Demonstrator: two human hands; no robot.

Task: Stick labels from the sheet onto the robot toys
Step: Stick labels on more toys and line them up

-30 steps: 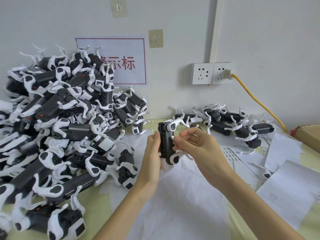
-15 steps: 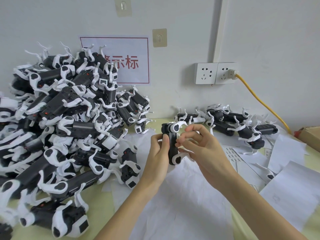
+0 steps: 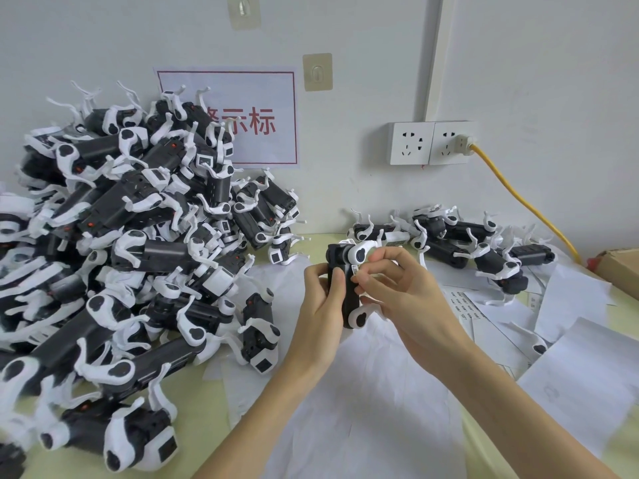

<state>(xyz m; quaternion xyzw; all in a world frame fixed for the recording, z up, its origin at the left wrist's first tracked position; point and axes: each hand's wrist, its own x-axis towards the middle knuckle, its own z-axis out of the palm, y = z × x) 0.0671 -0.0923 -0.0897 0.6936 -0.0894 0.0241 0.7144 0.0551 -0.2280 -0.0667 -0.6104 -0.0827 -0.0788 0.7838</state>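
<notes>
left hand (image 3: 320,299) grips robot toy (image 3: 340,288) | right hand (image 3: 397,288) pinches label (image 3: 355,271) | risk: unsteady toy, label lands crooked

The robot toys (image 3: 114,264) look like moulded plastic, matt black bodies with smooth, faintly glossy white legs. Loose sheets (image 3: 363,402) are thin matt paper. The desk (image 3: 193,399) is smooth and pale yellow-green.

A black-and-white robot toy (image 3: 340,288) was held upright by the left hand (image 3: 320,302), fingers curled round its body. A small label (image 3: 355,271) was pinched against its side by the right hand (image 3: 397,292). A large heap of toys (image 3: 121,243) was piled at left, and paper sheets (image 3: 363,392) were spread on the table (image 3: 193,392).
</notes>
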